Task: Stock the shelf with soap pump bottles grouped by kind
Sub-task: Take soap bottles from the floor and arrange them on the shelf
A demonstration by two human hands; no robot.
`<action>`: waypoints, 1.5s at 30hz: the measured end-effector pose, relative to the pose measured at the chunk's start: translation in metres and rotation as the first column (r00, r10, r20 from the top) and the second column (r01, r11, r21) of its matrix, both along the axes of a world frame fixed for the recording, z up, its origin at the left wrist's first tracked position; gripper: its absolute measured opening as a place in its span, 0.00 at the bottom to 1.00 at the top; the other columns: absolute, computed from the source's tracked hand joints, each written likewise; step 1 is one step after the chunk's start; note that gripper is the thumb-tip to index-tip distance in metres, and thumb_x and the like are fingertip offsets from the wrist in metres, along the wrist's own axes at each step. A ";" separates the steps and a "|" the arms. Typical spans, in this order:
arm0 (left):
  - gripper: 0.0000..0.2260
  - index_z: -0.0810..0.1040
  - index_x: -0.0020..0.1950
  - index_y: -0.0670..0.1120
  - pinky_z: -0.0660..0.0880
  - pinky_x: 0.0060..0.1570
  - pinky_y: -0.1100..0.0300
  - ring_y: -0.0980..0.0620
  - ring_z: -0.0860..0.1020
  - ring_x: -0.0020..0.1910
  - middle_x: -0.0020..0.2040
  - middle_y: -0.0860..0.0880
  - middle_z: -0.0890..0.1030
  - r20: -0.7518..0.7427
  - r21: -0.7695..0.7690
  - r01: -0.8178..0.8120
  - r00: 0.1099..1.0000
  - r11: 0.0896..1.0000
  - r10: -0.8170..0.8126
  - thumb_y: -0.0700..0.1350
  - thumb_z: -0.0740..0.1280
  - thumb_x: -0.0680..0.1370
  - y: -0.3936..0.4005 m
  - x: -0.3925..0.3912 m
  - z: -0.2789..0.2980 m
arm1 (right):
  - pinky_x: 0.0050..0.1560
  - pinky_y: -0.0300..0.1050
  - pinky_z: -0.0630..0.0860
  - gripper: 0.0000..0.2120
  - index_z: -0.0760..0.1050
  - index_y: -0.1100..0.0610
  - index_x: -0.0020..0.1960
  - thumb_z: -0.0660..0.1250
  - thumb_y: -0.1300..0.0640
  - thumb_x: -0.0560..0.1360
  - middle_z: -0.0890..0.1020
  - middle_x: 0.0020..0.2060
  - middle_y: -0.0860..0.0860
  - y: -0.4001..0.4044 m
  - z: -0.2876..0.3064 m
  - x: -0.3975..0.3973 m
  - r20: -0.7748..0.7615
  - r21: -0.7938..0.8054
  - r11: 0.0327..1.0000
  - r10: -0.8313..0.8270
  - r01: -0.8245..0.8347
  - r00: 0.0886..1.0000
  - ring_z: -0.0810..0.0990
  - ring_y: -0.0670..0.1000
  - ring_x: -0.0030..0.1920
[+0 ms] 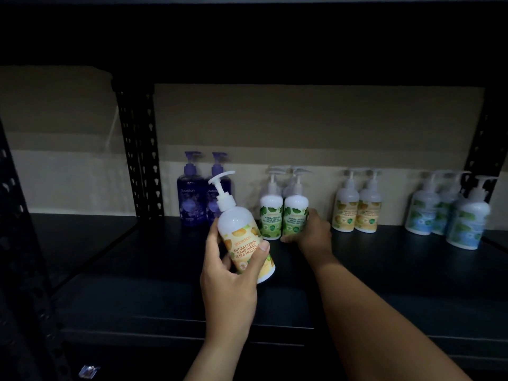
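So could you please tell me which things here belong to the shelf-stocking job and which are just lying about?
Job:
- orange-label bottle in the left hand
- green-label bottle held by the right hand
- purple, orange and blue groups
- shelf

Lying about:
- small shiny object at bottom left, unclear

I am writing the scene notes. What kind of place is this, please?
Probably a stockroom or shop storage area. A black slotted metal shelf holds soap pump bottles in groups by kind, such as the purple pair, and the left hand holds an orange-label bottle.
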State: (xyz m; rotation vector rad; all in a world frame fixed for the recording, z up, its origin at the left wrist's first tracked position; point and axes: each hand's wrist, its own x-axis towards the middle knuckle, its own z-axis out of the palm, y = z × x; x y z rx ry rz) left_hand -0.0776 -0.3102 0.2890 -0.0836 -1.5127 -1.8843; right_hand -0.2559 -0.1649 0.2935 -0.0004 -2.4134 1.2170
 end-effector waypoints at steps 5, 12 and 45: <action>0.35 0.70 0.75 0.57 0.82 0.53 0.55 0.57 0.84 0.56 0.60 0.57 0.84 -0.002 -0.004 -0.002 1.000 1.000 0.002 0.47 0.79 0.70 0.000 0.000 0.000 | 0.56 0.52 0.79 0.38 0.73 0.59 0.61 0.87 0.55 0.56 0.83 0.57 0.57 -0.002 0.000 -0.002 0.010 0.060 0.998 -0.001 0.000 1.000 0.82 0.59 0.58; 0.36 0.70 0.75 0.59 0.82 0.54 0.52 0.56 0.84 0.57 0.61 0.58 0.83 0.003 0.001 -0.001 1.000 1.000 0.001 0.50 0.79 0.68 0.000 0.000 -0.001 | 0.55 0.55 0.79 0.35 0.72 0.59 0.59 0.85 0.54 0.59 0.83 0.56 0.58 -0.004 -0.003 -0.001 0.005 0.060 0.998 -0.009 0.009 1.000 0.82 0.60 0.57; 0.33 0.71 0.74 0.54 0.81 0.57 0.57 0.57 0.83 0.58 0.60 0.63 0.82 0.023 -0.137 0.165 0.986 0.977 -0.164 0.36 0.77 0.73 0.012 0.019 0.008 | 0.73 0.55 0.65 0.35 0.57 0.52 0.79 0.67 0.43 0.78 0.75 0.69 0.53 0.042 -0.001 0.110 0.138 0.458 0.884 0.030 -0.091 0.990 0.73 0.56 0.69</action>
